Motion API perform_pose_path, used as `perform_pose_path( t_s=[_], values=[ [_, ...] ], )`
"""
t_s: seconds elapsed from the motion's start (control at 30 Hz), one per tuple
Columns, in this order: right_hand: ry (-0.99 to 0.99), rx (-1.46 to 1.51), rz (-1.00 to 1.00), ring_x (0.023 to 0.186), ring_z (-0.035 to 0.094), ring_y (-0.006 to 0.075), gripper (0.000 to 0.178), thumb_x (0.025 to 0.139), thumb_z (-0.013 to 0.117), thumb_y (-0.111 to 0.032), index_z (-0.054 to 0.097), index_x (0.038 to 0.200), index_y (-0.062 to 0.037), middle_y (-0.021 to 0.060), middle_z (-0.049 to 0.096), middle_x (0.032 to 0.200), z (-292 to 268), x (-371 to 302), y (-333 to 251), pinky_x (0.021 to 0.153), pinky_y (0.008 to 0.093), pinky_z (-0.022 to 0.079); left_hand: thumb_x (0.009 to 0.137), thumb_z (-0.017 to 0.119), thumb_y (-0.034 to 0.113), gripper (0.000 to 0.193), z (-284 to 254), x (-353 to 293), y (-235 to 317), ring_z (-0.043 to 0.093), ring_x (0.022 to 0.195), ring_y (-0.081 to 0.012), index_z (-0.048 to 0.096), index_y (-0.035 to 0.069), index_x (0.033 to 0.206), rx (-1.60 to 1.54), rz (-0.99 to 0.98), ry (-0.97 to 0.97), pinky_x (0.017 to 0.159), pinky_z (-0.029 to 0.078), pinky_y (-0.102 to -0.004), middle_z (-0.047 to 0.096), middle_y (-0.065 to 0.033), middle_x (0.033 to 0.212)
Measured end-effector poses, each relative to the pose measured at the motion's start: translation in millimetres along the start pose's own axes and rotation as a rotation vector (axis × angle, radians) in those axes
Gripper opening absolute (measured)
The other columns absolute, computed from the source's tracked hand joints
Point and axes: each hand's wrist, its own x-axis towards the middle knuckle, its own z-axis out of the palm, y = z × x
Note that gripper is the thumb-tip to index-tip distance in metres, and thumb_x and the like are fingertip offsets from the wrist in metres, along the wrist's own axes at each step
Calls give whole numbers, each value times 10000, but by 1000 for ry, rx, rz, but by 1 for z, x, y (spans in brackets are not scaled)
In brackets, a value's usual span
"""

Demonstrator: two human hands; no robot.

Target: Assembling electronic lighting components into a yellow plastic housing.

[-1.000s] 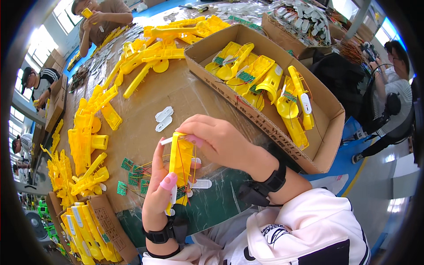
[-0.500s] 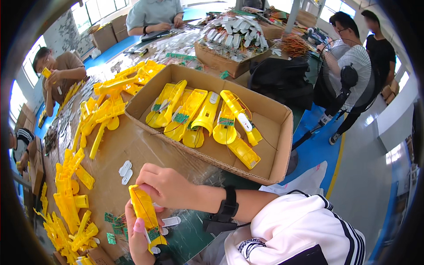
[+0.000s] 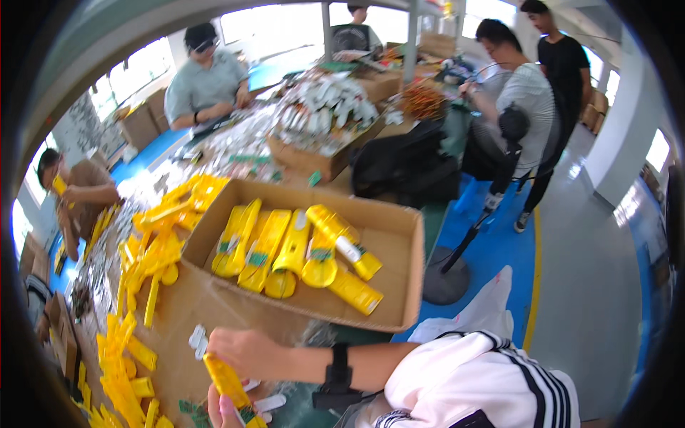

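My left hand (image 3: 222,414), at the lower edge, grips a long yellow plastic housing (image 3: 227,380) from below. My right hand (image 3: 246,352) has its fingers closed over the upper end of that same housing; the fingertips are partly hidden. A small green circuit board (image 3: 247,414) shows at the housing's lower end. White oval plastic pieces (image 3: 200,344) lie on the table just beyond the hands, and another white piece (image 3: 271,403) lies to the right of the housing. Several green circuit boards (image 3: 191,408) sit left of my left hand.
Ahead stands an open cardboard box (image 3: 389,289) holding several yellow housings (image 3: 292,246) with boards and wires. Piled yellow parts (image 3: 132,342) line the left. Farther back are a box of white pieces (image 3: 321,153), a black bag (image 3: 410,160) and a fan (image 3: 514,125). Several people are around the table.
The view has tilted upward, so the box, hands and housing appear lower in the picture. Both hands still hold the yellow housing.
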Motion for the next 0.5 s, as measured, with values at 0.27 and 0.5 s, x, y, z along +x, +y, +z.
perform_pose_path(
  t_s=[0.27,0.5],
  values=[
    [214,208,-75,909,543,280,243,784,541,-46,499,1023,-55,117,502,1026,-41,-9,-34,735,306,471,927,391,287,374,7,14,0,525,870,-129,449,1,1162,68,9,-164,758,419,-244,545,-49,994],
    [-27,546,-184,599,562,294,95,788,530,-53,499,877,-52,92,550,692,-99,-59,-72,541,342,461,920,415,293,336,31,38,40,491,794,-94,476,17,1101,71,20,-362,721,416,-235,520,-18,925]
  ],
)
